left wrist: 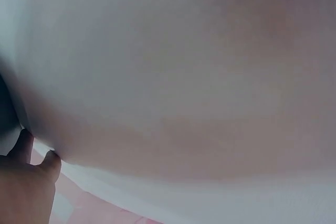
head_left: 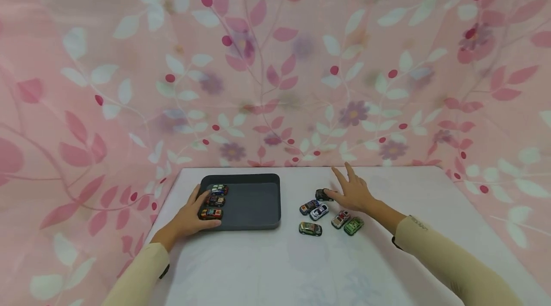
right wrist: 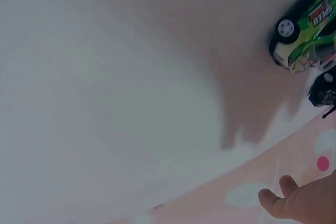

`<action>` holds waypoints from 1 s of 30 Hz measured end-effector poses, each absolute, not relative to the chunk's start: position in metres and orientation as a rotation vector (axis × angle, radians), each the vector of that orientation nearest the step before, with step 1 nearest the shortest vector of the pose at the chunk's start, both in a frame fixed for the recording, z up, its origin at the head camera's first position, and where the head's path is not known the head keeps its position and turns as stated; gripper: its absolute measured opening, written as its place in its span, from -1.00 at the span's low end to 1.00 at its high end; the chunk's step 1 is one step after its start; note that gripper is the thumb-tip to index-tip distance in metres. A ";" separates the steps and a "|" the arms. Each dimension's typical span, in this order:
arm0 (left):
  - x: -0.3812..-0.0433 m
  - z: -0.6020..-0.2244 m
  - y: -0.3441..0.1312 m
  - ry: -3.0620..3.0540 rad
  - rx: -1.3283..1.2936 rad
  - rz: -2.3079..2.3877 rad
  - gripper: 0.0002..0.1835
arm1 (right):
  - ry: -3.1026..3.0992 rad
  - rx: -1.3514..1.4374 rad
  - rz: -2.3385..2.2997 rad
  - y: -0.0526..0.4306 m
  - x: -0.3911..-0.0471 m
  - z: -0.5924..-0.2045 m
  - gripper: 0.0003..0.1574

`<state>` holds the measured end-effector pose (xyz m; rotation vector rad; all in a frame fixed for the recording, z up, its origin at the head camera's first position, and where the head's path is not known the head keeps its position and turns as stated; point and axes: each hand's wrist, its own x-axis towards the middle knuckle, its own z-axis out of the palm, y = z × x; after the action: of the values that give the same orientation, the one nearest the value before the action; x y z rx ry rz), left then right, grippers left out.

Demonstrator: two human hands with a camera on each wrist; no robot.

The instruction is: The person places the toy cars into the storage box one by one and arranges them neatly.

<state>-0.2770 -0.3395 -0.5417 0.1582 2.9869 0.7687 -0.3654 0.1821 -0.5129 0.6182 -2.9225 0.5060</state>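
Note:
My left hand (head_left: 188, 217) rests at the left end of a dark grey tray (head_left: 254, 205), fingers at its side rim and thumb stretched along the front. Inside the tray, three toy cars stand in a column beside that hand: a blue-and-white car (head_left: 219, 190), a dark car (head_left: 216, 201) and a red-and-yellow car (head_left: 212, 214). My right hand (head_left: 356, 193) hovers with spread fingers, its thumb at a black toy car (head_left: 323, 195); whether they touch I cannot tell. The right wrist view shows a green toy car (right wrist: 310, 35) with the hand's fingertips (right wrist: 269, 199) lower down.
Nearer me than the black car lie a dark blue car (head_left: 309, 207), a silver-white car (head_left: 319, 212), a red-and-silver car (head_left: 341, 219) and a green-and-orange car (head_left: 310, 228). A pink floral cloth (head_left: 275, 67) hangs behind the white table (head_left: 258, 267).

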 end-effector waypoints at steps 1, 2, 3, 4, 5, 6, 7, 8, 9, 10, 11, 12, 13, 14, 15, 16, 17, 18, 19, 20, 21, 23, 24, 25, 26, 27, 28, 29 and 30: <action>-0.278 -0.540 -0.340 2.988 0.158 0.762 0.26 | -2.919 0.627 0.536 0.182 -0.362 -0.513 0.06; -0.279 -0.538 -0.340 2.988 0.162 0.751 0.27 | -2.915 0.632 0.555 0.182 -0.359 -0.514 0.06; -0.280 -0.537 -0.340 2.988 0.165 0.738 0.28 | -2.907 0.635 0.581 0.183 -0.356 -0.514 0.06; -0.281 -0.535 -0.339 2.985 0.169 0.728 0.29 | -2.900 0.638 0.601 0.183 -0.353 -0.514 0.06; -0.283 -0.533 -0.339 2.980 0.169 0.722 0.30 | -2.893 0.639 0.608 0.183 -0.350 -0.514 0.05; -0.284 -0.531 -0.338 2.977 0.172 0.713 0.31 | -2.885 0.638 0.614 0.184 -0.347 -0.514 0.05; -0.285 -0.530 -0.337 2.975 0.173 0.708 0.32 | -2.875 0.640 0.628 0.184 -0.345 -0.514 0.04; -0.286 -0.529 -0.337 2.976 0.173 0.701 0.32 | -2.866 0.639 0.637 0.183 -0.342 -0.515 0.03; -0.287 -0.528 -0.336 2.975 0.173 0.696 0.32 | -2.858 0.634 0.647 0.183 -0.339 -0.515 0.02; -0.287 -0.529 -0.335 2.978 0.173 0.683 0.33 | -2.848 0.629 0.648 0.182 -0.337 -0.516 0.02; -0.287 -0.529 -0.334 2.980 0.177 0.677 0.33 | -2.833 0.623 0.655 0.181 -0.335 -0.517 0.01; -0.287 -0.531 -0.333 2.985 0.182 0.662 0.34 | -2.825 0.608 0.670 0.179 -0.334 -0.517 0.00; -0.287 -0.533 -0.333 2.993 0.188 0.645 0.33 | -2.824 0.586 0.684 0.177 -0.332 -0.518 0.00; -0.286 -0.535 -0.332 3.005 0.192 0.626 0.32 | -2.827 0.558 0.706 0.175 -0.331 -0.518 -0.01; -0.285 -0.537 -0.331 3.016 0.199 0.617 0.31 | -2.837 0.526 0.743 0.173 -0.329 -0.518 -0.02; -0.284 -0.539 -0.332 3.035 0.204 0.605 0.28 | -2.848 0.497 0.786 0.169 -0.329 -0.517 -0.02; -0.283 -0.540 -0.332 3.052 0.216 0.596 0.24 | -2.857 0.472 0.827 0.165 -0.329 -0.517 -0.03; -0.282 -0.541 -0.332 3.074 0.223 0.583 0.20 | -2.877 0.448 0.872 0.162 -0.330 -0.516 -0.04; -0.282 -0.542 -0.331 3.097 0.237 0.569 0.17 | -2.898 0.434 0.914 0.158 -0.331 -0.516 -0.06; -0.282 -0.542 -0.331 3.115 0.241 0.558 0.13 | -2.914 0.433 0.960 0.155 -0.332 -0.515 -0.08; -0.282 -0.542 -0.331 3.132 0.253 0.547 0.10 | -2.936 0.438 0.984 0.152 -0.333 -0.515 -0.09; -0.282 -0.543 -0.330 3.155 0.265 0.517 0.06 | -2.975 0.473 0.989 0.147 -0.337 -0.517 -0.10; -0.282 -0.543 -0.330 3.162 0.267 0.509 0.05 | -3.006 0.480 0.983 0.145 -0.339 -0.518 -0.09; -0.282 -0.543 -0.330 3.164 0.273 0.507 0.04 | -3.032 0.487 0.961 0.144 -0.340 -0.519 -0.09; -0.281 -0.544 -0.330 3.165 0.271 0.503 0.03 | -3.049 0.489 0.939 0.143 -0.342 -0.520 -0.09; -0.281 -0.544 -0.329 3.168 0.278 0.501 0.02 | -3.066 0.485 0.901 0.142 -0.343 -0.521 -0.09; -0.281 -0.545 -0.328 3.169 0.279 0.502 0.02 | -3.078 0.478 0.871 0.141 -0.344 -0.522 -0.11; -0.282 -0.546 -0.328 3.170 0.286 0.506 0.01 | -3.091 0.470 0.846 0.141 -0.346 -0.523 -0.13; -0.282 -0.547 -0.327 3.172 0.293 0.506 0.00 | -3.101 0.462 0.824 0.141 -0.347 -0.523 -0.17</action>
<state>-0.2818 -0.3269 -0.5467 0.2934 3.1721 0.5059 -0.3469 0.1414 -0.5228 0.4622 -3.1009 0.8236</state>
